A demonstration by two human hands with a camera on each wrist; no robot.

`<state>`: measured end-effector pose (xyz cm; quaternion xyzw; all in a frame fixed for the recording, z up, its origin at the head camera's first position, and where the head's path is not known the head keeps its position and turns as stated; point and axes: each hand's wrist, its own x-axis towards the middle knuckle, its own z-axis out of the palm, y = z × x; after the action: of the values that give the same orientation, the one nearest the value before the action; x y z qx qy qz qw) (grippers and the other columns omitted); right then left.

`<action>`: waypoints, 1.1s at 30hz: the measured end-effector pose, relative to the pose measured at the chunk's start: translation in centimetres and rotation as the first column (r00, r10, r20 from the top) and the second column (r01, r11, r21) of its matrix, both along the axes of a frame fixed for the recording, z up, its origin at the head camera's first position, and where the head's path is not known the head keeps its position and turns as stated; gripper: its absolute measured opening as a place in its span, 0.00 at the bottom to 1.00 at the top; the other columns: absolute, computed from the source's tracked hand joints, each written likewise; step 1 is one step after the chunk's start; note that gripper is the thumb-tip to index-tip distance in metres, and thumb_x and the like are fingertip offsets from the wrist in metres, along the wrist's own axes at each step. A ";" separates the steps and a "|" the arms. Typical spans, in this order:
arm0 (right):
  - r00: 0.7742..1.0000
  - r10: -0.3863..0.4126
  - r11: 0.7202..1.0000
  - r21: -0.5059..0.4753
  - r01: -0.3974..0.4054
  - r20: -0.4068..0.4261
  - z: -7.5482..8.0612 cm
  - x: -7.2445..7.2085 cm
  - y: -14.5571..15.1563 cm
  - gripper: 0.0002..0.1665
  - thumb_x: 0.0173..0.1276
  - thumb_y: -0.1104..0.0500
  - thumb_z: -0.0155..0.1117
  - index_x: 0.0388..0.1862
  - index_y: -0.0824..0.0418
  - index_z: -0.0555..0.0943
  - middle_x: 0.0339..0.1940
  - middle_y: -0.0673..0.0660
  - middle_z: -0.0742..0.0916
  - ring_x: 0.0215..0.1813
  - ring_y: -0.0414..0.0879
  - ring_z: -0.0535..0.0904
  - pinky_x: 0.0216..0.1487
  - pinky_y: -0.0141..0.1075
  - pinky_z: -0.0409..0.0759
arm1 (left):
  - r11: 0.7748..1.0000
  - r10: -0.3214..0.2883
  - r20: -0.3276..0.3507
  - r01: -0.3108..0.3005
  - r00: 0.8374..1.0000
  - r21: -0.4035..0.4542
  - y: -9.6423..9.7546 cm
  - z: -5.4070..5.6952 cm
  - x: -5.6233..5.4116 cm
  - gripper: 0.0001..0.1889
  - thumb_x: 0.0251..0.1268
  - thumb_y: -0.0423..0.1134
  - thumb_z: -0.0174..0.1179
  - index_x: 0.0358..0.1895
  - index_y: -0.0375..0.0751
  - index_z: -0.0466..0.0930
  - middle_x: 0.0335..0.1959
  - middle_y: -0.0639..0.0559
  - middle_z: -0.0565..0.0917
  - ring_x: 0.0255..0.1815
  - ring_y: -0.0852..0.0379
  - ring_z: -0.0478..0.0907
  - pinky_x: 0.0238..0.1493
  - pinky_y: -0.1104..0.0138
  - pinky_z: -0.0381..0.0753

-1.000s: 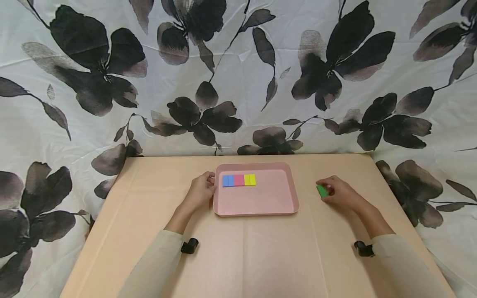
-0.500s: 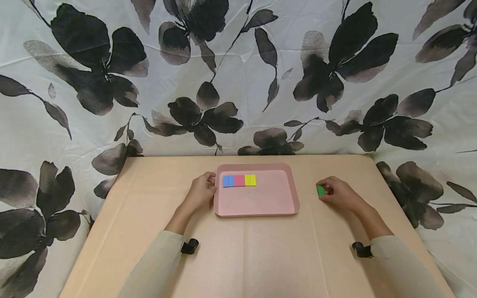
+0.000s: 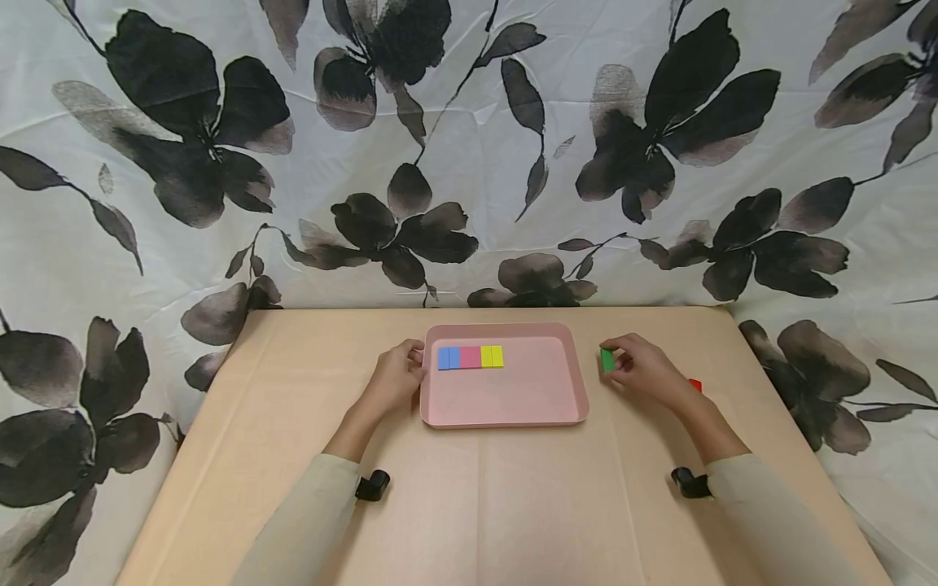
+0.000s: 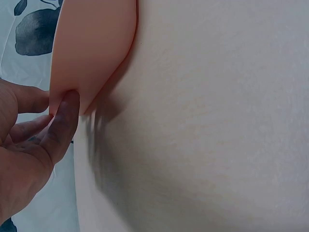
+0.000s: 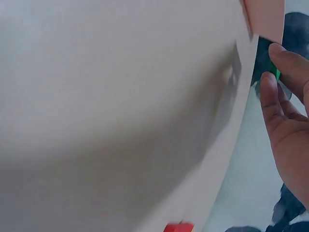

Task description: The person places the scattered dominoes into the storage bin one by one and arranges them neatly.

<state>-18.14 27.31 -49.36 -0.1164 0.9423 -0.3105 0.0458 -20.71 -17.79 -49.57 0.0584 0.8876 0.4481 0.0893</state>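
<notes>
A pink rectangular tray (image 3: pixel 528 387) lies on the table, with a row of small flat-topped blocks along its upper left part: blue (image 3: pixel 449 358), pink (image 3: pixel 471 357) and yellow (image 3: pixel 493 356). My left hand (image 3: pixel 396 376) holds the tray's left end; in the left wrist view its fingers pinch the tray wall (image 4: pixel 91 43). To the right of the tray, my right hand (image 3: pixel 648 370) pinches a small green block (image 3: pixel 607 360) between thumb and fingertips. From the right wrist view only a sliver of the green block (image 5: pixel 277 73) shows.
A red block (image 3: pixel 695 385) sits on the table behind my right wrist, partly hidden by it. The light wooden table (image 3: pixel 542 505) ends against a white cloth (image 3: pixel 513 163) printed with dark flowers.
My right hand has moved left with the green block, closer to the tray's right edge. This uncovers part of the red block. The left hand and tray stay in place.
</notes>
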 end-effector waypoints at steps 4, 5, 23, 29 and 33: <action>1.000 0.004 1.000 -0.015 -0.004 -0.004 0.5 -0.7 -1.5 0.31 0.59 0.67 0.78 0.62 0.68 0.80 0.52 0.66 0.82 0.45 0.53 0.83 0.44 0.32 0.84 | 1.000 -0.003 -0.007 0.003 1.000 -0.004 0.0 0.0 0.0 0.23 0.65 0.24 0.62 0.63 0.26 0.75 0.47 0.38 0.83 0.49 0.45 0.84 0.52 0.57 0.87; 1.000 0.007 1.000 -0.018 -0.007 -0.010 0.6 -0.9 -1.9 0.31 0.59 0.67 0.78 0.62 0.68 0.80 0.52 0.66 0.82 0.45 0.53 0.83 0.44 0.33 0.85 | 1.000 -0.005 -0.009 0.005 1.000 -0.005 0.0 0.0 0.0 0.23 0.64 0.24 0.62 0.63 0.26 0.75 0.47 0.38 0.83 0.49 0.45 0.84 0.52 0.57 0.87; 0.995 0.098 0.995 -0.038 -0.097 0.026 1.9 -3.3 -8.8 0.34 0.62 0.64 0.77 0.67 0.66 0.79 0.53 0.63 0.79 0.48 0.52 0.79 0.48 0.40 0.84 | 1.000 -0.005 -0.006 0.005 1.000 0.005 0.1 -0.1 0.0 0.23 0.65 0.24 0.63 0.64 0.27 0.75 0.47 0.38 0.82 0.50 0.45 0.84 0.52 0.57 0.87; 0.992 0.112 0.994 0.007 -0.113 0.063 1.5 -4.0 -10.9 0.34 0.63 0.63 0.76 0.68 0.64 0.79 0.54 0.61 0.79 0.48 0.50 0.79 0.49 0.39 0.84 | 1.000 -0.011 -0.011 0.011 1.000 -0.002 0.1 0.0 0.0 0.23 0.65 0.24 0.63 0.64 0.26 0.75 0.47 0.39 0.82 0.49 0.45 0.84 0.51 0.58 0.87; 0.989 0.116 0.993 0.011 -0.118 0.093 1.0 -4.3 -11.9 0.31 0.63 0.63 0.76 0.66 0.64 0.80 0.53 0.60 0.79 0.47 0.50 0.79 0.48 0.38 0.83 | 1.000 -0.012 -0.007 0.012 1.000 -0.003 0.1 0.0 0.1 0.23 0.65 0.24 0.62 0.64 0.26 0.75 0.47 0.38 0.83 0.49 0.45 0.84 0.51 0.57 0.87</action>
<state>-22.45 15.38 -48.38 -0.1565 0.9333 -0.3044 0.1086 -20.65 -17.65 -49.52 0.0652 0.8882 0.4461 0.0887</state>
